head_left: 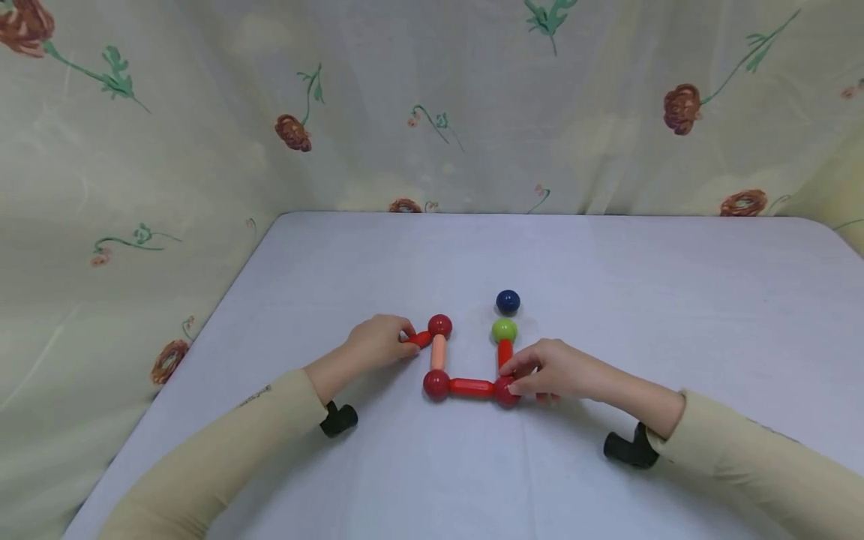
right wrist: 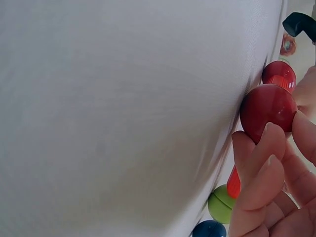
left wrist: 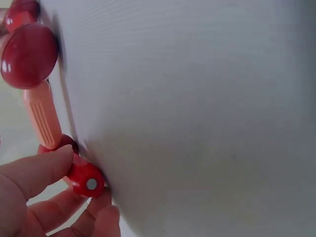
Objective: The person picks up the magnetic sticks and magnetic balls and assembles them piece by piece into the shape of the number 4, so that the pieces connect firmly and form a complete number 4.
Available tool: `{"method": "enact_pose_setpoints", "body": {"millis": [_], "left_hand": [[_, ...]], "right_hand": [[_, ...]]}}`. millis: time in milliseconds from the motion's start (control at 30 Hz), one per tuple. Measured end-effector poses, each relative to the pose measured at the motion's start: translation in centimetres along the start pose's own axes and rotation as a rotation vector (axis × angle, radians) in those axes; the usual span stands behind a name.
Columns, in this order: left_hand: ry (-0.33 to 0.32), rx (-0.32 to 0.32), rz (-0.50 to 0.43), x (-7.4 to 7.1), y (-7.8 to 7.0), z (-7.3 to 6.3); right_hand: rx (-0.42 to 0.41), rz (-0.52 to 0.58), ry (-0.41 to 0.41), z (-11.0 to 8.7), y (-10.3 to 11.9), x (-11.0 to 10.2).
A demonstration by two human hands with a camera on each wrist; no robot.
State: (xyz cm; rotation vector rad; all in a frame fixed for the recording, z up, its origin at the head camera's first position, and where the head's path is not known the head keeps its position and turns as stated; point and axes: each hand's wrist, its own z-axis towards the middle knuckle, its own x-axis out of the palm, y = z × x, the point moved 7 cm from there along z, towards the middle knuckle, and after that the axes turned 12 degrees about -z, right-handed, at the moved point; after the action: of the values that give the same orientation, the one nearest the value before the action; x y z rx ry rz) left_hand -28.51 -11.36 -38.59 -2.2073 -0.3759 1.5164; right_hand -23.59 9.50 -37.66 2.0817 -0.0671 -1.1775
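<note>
My left hand [head_left: 379, 342] pinches a short red magnetic rod [head_left: 421, 340], whose inner end meets the far-left red ball [head_left: 440, 325]. In the left wrist view a grey disc shows on the free end of that rod [left wrist: 87, 178]. From the far-left ball a salmon-pink rod [head_left: 439, 352] runs to the near-left red ball [head_left: 436, 384]. Another red rod [head_left: 472, 388] joins this to the near-right red ball [right wrist: 268, 112], which the fingers of my right hand [head_left: 556, 369] grip. A third red rod [head_left: 505, 352] leads from there to a green ball [head_left: 504, 330].
Just beyond the green ball lies a dark blue ball [head_left: 508, 302]. All pieces rest on a white-covered table [head_left: 378, 255]. A flowered curtain [head_left: 472, 90] hangs behind the table and along its left side. Each wrist carries a black camera mount [head_left: 339, 419].
</note>
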Motion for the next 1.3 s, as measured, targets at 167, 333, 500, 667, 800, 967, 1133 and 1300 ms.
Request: {"method": "enact_pose_setpoints", "body": {"millis": [167,333,500,667,800,967,1133,1300], "left_hand": [[0.0,-0.003,0.003,0.2,-0.1,-0.1],[0.013,-0.007,-0.007,0.0,0.0,-1.0],[0.023,-0.011,-0.034,-0.2,0.1,-1.2],[0.035,0.0,-0.049,-0.2,0.1,-0.9],[0.04,0.01,-0.031,-0.2,0.0,-0.7],[0.047,0.035,0.017,-0.1,-0.3,-0.6],[0.052,0.069,0.03,0.1,-0.5,-0.6],[0.087,0.099,0.04,0.6,-1.1,-0.7]], "right_hand": [[-0.003,-0.009,-0.006,0.1,0.2,0.0],[0.007,-0.009,-0.001,0.2,0.1,0.0],[0.023,-0.014,0.005,0.2,0.0,0.0],[0.016,-0.028,0.001,0.3,0.1,0.1],[0.013,-0.037,-0.005,0.3,0.2,0.1],[0.008,-0.043,-0.005,0.3,0.2,0.1],[0.008,-0.048,-0.002,0.4,0.2,0.1],[0.017,-0.05,0.002,0.4,0.2,0.1]]}}
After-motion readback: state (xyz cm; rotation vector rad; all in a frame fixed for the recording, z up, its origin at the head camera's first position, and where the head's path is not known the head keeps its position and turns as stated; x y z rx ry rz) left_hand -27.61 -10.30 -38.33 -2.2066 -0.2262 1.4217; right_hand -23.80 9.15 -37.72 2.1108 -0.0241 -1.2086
